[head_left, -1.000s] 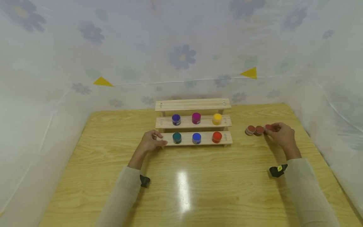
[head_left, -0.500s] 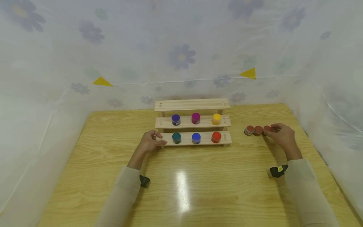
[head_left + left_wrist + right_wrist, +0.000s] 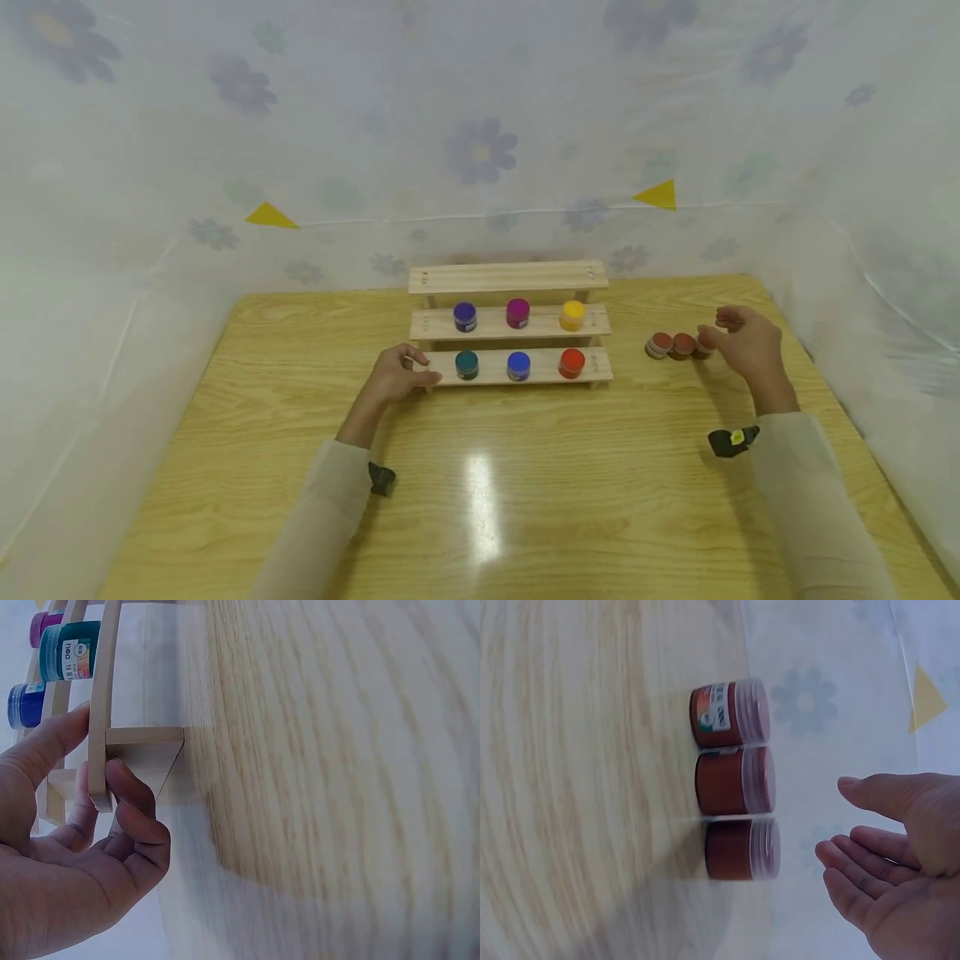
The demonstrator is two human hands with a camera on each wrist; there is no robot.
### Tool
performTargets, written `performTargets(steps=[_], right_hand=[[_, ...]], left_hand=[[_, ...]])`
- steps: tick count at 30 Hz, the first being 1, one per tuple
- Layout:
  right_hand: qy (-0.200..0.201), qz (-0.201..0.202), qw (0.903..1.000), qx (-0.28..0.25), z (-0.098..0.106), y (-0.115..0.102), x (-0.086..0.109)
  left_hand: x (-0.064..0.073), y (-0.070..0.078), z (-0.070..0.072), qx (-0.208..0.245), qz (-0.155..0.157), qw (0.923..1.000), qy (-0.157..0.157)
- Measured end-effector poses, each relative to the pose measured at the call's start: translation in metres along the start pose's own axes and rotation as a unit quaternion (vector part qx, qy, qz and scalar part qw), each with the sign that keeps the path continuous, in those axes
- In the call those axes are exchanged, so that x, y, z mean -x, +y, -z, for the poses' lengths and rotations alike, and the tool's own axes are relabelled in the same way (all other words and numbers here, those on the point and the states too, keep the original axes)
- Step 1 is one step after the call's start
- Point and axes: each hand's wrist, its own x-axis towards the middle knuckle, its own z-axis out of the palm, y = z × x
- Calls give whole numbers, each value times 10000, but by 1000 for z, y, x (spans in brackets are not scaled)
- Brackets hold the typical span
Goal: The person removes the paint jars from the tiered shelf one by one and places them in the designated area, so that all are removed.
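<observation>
My left hand [image 3: 401, 372] grips the left end of the lowest step of a wooden three-step display rack [image 3: 510, 277]. In the left wrist view its thumb lies on top and its fingers curl under the board [image 3: 100, 697]. My right hand [image 3: 750, 343] hovers with loose, empty fingers just right of three brown paint jars [image 3: 682, 346] standing in a touching row. The right wrist view shows a gap between the fingertips and the nearest brown jar [image 3: 742, 850]. On the lowest step stand teal [image 3: 467, 364], blue [image 3: 518, 365] and red [image 3: 572, 362] paint jars.
The middle step bears violet [image 3: 465, 317], magenta [image 3: 517, 313] and yellow [image 3: 572, 315] paint jars. Rack and brown jars stand on a wood-grain table [image 3: 600, 483]. A flowered white sheet [image 3: 337, 125] hangs behind and along both sides.
My right hand has let go of the rightmost brown jar and lifted slightly away, its fingers loosening. The brown jars stay in their row. The left hand keeps its grip on the rack.
</observation>
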Motion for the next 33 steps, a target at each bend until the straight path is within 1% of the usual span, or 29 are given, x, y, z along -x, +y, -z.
performTargets(steps=[7, 13, 17, 23, 33], right_hand=[[294, 226, 9989, -300, -8, -20, -1], [466, 536, 9959, -564, -15, -38, 1], [521, 650, 9942, -675, -21, -47, 0], [535, 659, 9939, -706, -28, -59, -1], [576, 876, 9910, -832, -40, -81, 2]], left_hand=[[-1, -1, 0, 1, 17, 10000, -16], [-1, 0, 0, 44, 30, 10000, -33], [-1, -1, 0, 38, 63, 10000, -42], [-2, -2, 0, 38, 90, 9999, -58], [0, 2, 0, 122, 125, 9998, -51]])
